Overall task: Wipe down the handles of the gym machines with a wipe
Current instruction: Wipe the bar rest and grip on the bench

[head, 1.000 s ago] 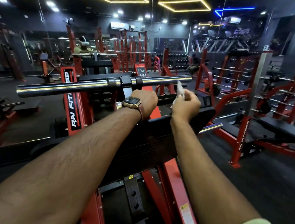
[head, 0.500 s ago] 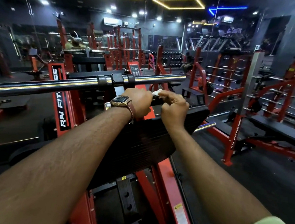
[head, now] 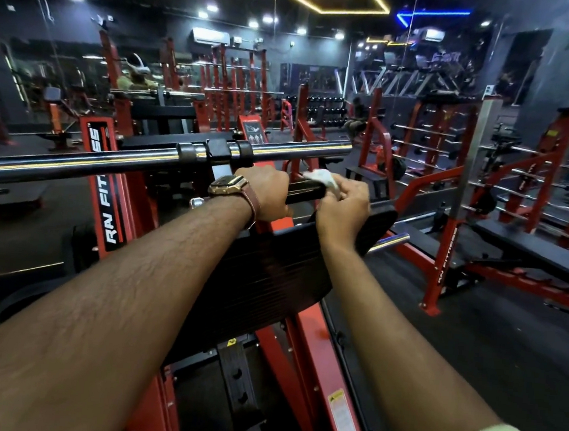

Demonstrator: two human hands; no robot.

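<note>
- Filling the room are red gym machines (head: 440, 229) whose handles show no sign of wiping either way, so most of the task looks to be ahead.
- Nearest is the red machine (head: 107, 179) with a long chrome bar (head: 74, 159) across it.
- Its black handle (head: 307, 191) is the one being worked on.
- Left hand (head: 266, 193) is curled round that handle.
- Right hand (head: 344, 203) pinches the white wipe (head: 321, 177) against the handle's end, just beside the left hand.

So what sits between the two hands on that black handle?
In the head view, only a bare stretch of black handle separates left hand from right hand.
</note>
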